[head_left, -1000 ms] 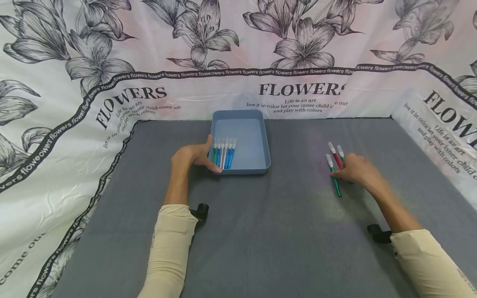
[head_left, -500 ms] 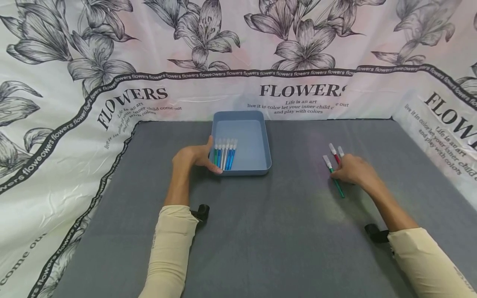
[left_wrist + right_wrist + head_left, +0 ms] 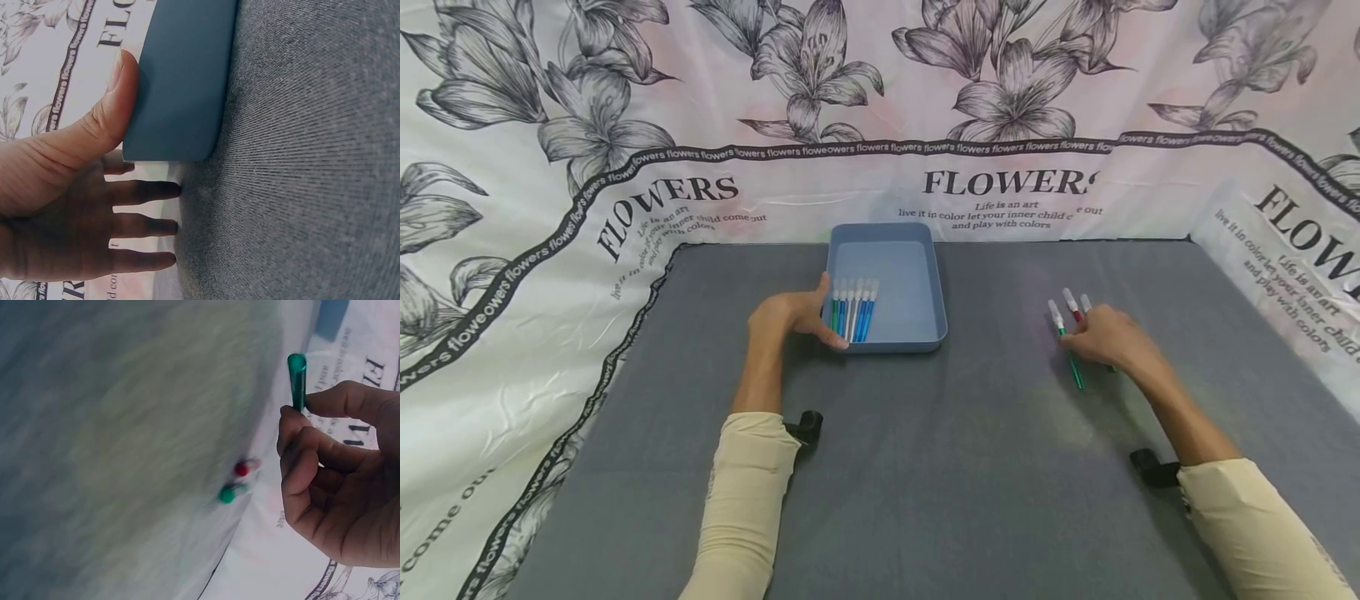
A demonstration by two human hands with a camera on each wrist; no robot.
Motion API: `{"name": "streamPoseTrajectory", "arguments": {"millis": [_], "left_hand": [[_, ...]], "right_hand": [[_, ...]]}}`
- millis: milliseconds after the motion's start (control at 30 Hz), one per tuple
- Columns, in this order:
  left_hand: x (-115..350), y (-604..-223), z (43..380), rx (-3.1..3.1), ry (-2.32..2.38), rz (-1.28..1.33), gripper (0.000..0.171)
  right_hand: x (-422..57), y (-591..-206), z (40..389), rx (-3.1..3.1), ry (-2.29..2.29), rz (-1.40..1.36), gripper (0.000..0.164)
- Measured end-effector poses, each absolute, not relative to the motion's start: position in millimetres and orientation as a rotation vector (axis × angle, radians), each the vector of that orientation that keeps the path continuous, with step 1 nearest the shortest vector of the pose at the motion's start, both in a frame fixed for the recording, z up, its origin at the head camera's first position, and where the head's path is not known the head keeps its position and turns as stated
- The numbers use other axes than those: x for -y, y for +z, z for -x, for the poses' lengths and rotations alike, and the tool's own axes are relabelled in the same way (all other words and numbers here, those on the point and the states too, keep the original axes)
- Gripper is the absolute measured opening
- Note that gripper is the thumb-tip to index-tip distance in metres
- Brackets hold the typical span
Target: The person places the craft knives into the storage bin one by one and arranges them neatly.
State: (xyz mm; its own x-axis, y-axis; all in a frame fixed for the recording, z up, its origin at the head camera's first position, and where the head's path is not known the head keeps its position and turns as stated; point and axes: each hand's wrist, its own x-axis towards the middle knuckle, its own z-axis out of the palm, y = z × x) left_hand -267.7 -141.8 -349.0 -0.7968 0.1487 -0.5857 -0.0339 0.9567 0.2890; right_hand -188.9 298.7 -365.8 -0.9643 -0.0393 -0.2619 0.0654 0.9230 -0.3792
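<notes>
My right hand [image 3: 1108, 337] pinches a green felt-tip pen [image 3: 298, 381] with a white cap between thumb and fingertips. Just beyond that hand lie a red felt-tip pen [image 3: 242, 469] and a second green one [image 3: 227, 494], partly hidden behind it in the head view. Against the near left corner of a blue-grey tray [image 3: 910, 292] rests my left hand [image 3: 793, 317], its thumb on the tray's front wall and its fingers straight along the left side. Inside the tray, several pens [image 3: 854, 310], green, blue and silver-white, lie side by side with white caps pointing away.
Grey cloth [image 3: 925, 467] covers the table. A white floral sheet [image 3: 820, 192] hangs behind it and along both sides, meeting the table just behind the tray. Black cameras are strapped to the left wrist [image 3: 805, 427] and right wrist [image 3: 1153, 468].
The green pen in my right hand has shifted, its cap moving left and away from me, and the hand has drawn slightly left. My left hand and the tray stay put.
</notes>
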Motion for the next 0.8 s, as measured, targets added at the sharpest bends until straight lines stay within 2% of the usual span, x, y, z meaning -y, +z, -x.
{"name": "streamPoseTrajectory", "arguments": {"millis": [300, 600, 800], "left_hand": [[140, -351, 268, -2.466, 0.367, -0.098, 0.136], [141, -352, 267, -2.474, 0.396, -0.124, 0.134], [140, -352, 268, -2.469, 0.392, -0.117, 0.135]], "right_hand": [[-258, -350, 196, -2.844, -0.765, 0.086, 0.04], [-192, -339, 225, -2.776, -0.959, 0.274, 0.037], [-151, -340, 250, -2.723, -1.012, 0.288, 0.035]]}}
